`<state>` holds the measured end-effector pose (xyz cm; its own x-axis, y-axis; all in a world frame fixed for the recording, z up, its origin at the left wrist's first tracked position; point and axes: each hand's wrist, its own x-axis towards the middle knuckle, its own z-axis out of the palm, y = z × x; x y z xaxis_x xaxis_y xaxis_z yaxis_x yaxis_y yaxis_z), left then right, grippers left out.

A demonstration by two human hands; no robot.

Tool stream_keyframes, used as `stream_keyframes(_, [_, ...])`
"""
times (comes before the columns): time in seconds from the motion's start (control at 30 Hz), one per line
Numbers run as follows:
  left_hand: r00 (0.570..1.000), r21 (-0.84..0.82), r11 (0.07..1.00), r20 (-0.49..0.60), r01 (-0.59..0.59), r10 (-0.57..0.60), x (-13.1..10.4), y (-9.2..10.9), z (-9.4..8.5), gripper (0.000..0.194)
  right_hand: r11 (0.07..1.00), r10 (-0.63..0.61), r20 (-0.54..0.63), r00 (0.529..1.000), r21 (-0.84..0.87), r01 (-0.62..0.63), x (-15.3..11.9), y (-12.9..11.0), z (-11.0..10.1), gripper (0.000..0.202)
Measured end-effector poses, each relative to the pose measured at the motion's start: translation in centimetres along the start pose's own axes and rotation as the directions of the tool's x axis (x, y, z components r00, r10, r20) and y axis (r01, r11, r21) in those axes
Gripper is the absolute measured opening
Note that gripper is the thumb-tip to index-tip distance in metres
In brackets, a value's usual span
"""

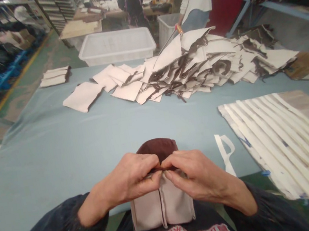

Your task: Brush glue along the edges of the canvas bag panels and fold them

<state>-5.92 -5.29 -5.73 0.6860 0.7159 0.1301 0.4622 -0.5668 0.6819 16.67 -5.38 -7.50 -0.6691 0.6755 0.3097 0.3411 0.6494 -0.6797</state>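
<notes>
A beige fabric piece with a dark brown flap (176,203) hangs over the table's front edge, against the person's dark clothing. My left hand (132,177) pinches its upper edge from the left, thumb and fingers pressed together. From the right, my right hand (193,172) pinches the same edge, its fingertips meeting those of my left hand. The brown flap stands up behind both hands. A seam runs down the middle of the beige front.
Beige pieces with brown edges lie heaped (194,68) across the back of the blue-green table (58,148). Folded pieces (54,76) lie back left. White strips (285,144) cover a board at right, beside a loose strip (225,154). People stand beyond a white bin (116,44).
</notes>
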Motion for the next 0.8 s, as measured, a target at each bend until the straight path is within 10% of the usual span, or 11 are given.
stream_keyframes(0.27, [0.980, -0.602, 0.776, 0.058, 0.188, -0.193, -0.1, 0.7, 1.2, 0.030, 0.782, 0.166, 0.141, 0.976, 0.584, -0.217, 0.6, 2.5, 0.9, 0.022])
stream_keyframes(0.8, [0.982, -0.467, 0.864, 0.104, 0.189, -0.158, -0.4, 1.7, -0.1, 0.027, 0.840, 0.198, 0.135, 0.971, 0.487, -0.239, 0.8, 0.9, 0.9, 0.046])
